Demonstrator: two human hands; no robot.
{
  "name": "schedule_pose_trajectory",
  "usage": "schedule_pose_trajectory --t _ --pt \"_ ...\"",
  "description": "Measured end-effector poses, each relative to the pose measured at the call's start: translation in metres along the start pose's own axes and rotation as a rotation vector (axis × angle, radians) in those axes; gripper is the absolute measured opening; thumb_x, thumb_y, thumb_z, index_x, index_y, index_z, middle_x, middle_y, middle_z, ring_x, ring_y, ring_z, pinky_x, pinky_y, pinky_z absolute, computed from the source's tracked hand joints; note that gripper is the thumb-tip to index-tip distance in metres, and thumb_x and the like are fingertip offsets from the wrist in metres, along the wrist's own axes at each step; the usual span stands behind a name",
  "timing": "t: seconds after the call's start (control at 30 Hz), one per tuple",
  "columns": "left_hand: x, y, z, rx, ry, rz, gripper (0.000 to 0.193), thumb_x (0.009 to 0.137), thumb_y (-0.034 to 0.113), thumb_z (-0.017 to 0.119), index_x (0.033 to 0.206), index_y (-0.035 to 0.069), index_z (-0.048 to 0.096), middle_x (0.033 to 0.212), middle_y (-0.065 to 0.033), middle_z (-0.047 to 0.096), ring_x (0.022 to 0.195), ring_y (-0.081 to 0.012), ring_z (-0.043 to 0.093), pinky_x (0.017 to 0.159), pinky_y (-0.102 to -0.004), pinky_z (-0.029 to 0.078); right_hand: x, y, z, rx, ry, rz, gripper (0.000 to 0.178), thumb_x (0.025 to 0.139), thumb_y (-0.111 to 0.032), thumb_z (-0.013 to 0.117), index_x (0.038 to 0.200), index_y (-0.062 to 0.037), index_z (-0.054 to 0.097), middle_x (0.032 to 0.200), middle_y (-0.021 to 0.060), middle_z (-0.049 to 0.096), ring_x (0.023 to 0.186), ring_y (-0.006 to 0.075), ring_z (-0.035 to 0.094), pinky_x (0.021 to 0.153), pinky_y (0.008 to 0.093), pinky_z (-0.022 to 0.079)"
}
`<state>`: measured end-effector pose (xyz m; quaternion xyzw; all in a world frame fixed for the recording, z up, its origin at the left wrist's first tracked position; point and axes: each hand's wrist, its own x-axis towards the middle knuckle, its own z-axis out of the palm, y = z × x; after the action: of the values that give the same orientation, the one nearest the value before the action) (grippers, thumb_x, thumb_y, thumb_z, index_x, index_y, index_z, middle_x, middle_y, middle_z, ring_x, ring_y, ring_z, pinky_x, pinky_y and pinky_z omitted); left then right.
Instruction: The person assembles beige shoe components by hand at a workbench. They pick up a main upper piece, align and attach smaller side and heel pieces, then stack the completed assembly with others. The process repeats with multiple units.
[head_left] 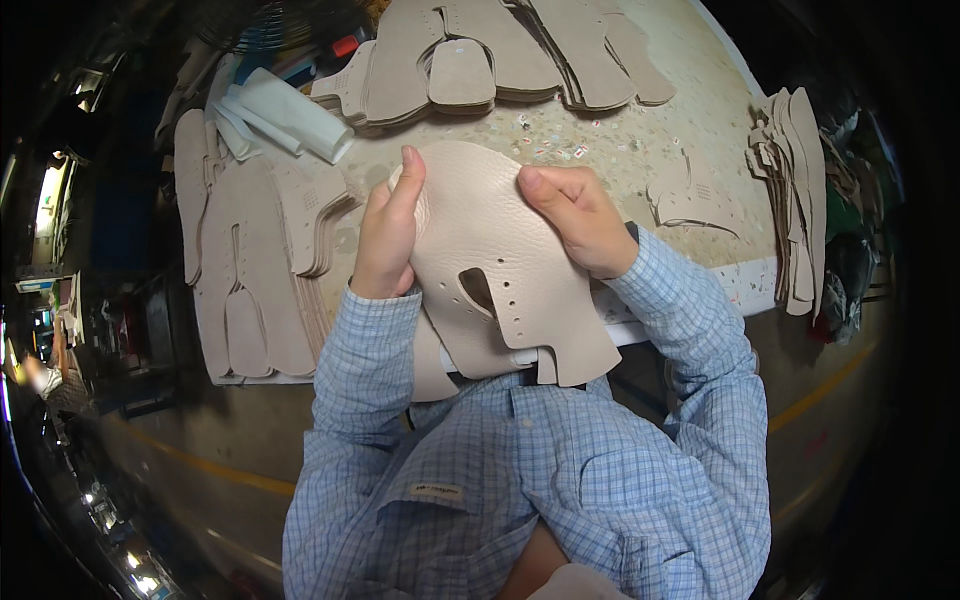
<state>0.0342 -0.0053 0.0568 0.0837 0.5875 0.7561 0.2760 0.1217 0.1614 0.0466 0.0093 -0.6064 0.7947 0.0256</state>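
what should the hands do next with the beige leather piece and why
Perhaps lay the beige, cut-out, pebbled leather piece flat on the pale, speckled tabletop: the left hand and right hand hold its sides, while its lower flaps extend past the tabletop's edge.

Nothing legible; tiny lettering on a pale label (437, 491) at the shirt pocket (428, 512)

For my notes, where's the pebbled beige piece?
The pebbled piece is central in the head view, between left hand and right hand, over the table edge.
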Motion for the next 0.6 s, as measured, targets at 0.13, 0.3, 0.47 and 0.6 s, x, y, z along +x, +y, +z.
schedule_pose_trajectory --t 0.13,0.3,0.47,0.6 --pt "0.0032 0.0033 -0.0132 -0.051 -0.087 -0.085 0.048 0.097 0.040 0.041 0.110 -0.003 0.056 0.106 -0.0122 0.062 0.095 -0.0164 0.060 0.083 -0.0269 0.047 -0.0024 -0.0019 -0.0045 0.074 -0.023 0.094 0.047 0.096 -0.039 0.045 0.089 0.0029 0.065 0.076 0.0060 0.065 0.064 0.0082 0.058 0.057 0.0225 0.048" --pt "0.0038 0.0007 -0.0130 -0.130 -0.064 -0.105 0.049 0.098 0.040 0.040 0.112 -0.004 0.056 0.107 -0.0122 0.062 0.097 -0.0168 0.059 0.085 -0.0264 0.046 -0.0027 -0.0011 -0.0062 0.076 -0.002 0.123 0.048 0.096 -0.040 0.045 0.087 0.0026 0.066 0.075 0.0061 0.065 0.063 0.0081 0.058 0.057 0.0221 0.048" --pt "0.0019 0.0016 -0.0124 -0.121 -0.079 -0.112 0.049 0.098 0.040 0.040 0.113 -0.005 0.055 0.107 -0.0116 0.061 0.097 -0.0157 0.059 0.085 -0.0254 0.046 -0.0034 -0.0016 -0.0073 0.086 -0.010 0.153 0.050 0.097 -0.041 0.042 0.089 0.0029 0.065 0.077 0.0060 0.065 0.065 0.0077 0.058 0.059 0.0223 0.048" --pt "0.0032 0.0013 -0.0142 -0.136 -0.106 -0.118 0.049 0.098 0.039 0.039 0.112 -0.005 0.055 0.105 -0.0112 0.062 0.096 -0.0154 0.059 0.084 -0.0249 0.046 -0.0030 0.0016 -0.0083 0.120 -0.043 0.141 0.050 0.097 -0.041 0.042 0.090 0.0027 0.065 0.078 0.0056 0.065 0.067 0.0075 0.058 0.061 0.0219 0.048"
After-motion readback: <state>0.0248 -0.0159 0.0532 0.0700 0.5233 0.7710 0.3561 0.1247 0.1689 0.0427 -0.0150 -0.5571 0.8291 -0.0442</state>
